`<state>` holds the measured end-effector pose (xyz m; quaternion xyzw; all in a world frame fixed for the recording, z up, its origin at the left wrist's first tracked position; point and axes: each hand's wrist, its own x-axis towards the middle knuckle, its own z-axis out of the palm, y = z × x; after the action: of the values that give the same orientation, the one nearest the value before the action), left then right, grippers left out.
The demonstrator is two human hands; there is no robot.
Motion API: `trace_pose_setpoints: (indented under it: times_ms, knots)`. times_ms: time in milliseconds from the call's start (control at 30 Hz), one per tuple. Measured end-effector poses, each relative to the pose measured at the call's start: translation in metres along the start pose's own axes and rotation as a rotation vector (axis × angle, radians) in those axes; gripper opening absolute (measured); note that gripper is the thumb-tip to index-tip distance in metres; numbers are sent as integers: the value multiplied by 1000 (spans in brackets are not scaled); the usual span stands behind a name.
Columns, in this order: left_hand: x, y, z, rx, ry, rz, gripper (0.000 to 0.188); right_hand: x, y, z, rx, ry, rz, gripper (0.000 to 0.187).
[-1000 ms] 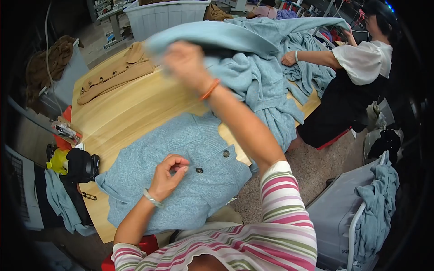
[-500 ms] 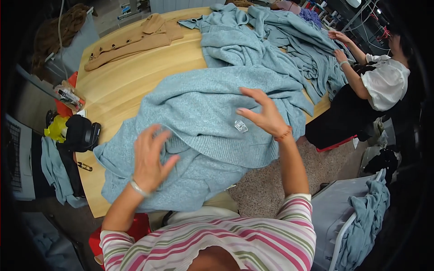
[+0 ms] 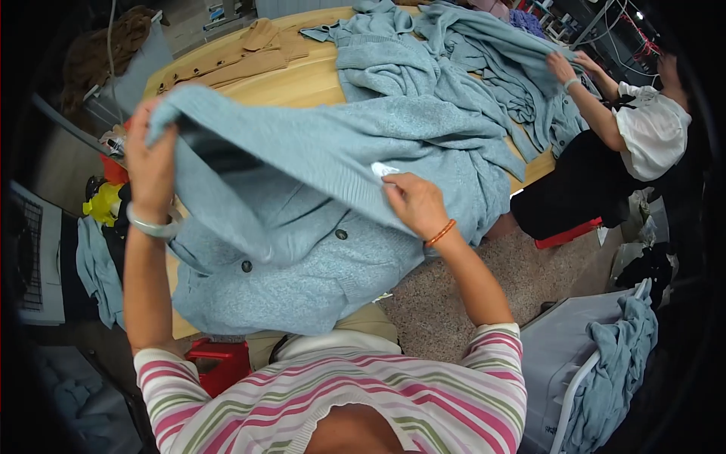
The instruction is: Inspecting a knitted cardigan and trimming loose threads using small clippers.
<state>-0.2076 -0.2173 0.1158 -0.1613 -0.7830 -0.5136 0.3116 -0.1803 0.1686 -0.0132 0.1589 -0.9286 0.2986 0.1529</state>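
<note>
A light blue knitted cardigan (image 3: pixel 333 280) with dark buttons lies over the near edge of the wooden table. My left hand (image 3: pixel 151 159) grips a raised edge of it at the left, lifting the cloth into a fold. My right hand (image 3: pixel 418 204) pinches the ribbed band, right by a small white label (image 3: pixel 383 171). Between my hands the ribbed edge stretches slantwise, and beneath it the buttoned front shows. The tips of my left fingers are partly hidden by the cloth.
More blue knitwear (image 3: pixel 393 72) is heaped across the far table. A brown buttoned garment (image 3: pixel 249 57) lies at the far left of the wooden table (image 3: pixel 310 83). At right, a co-worker (image 3: pixel 650 136) handles blue knitwear. A grey bin (image 3: pixel 544 356) with blue cloth stands lower right.
My left hand has closed on the cardigan's edge and lifted it up and left, uncovering buttons. My right hand has come down onto the ribbed band by the label.
</note>
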Motion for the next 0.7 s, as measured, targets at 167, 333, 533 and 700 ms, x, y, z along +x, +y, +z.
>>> trace_pose_setpoints:
  times_ms: [167,333,533,700]
  knots:
    - [64,42,-36,-143,270,101,24,15,-10,-34,392,-87,213,14]
    - [99,80,-45,-353,329,-36,28,-7,-58,-32,397,-236,-222,98]
    - [99,126,-21,-1468,-397,42,14,-10,-81,41,54,34,-141,88]
    - [101,133,-42,-1738,-518,-40,14,31,-43,-6,216,-29,40,38]
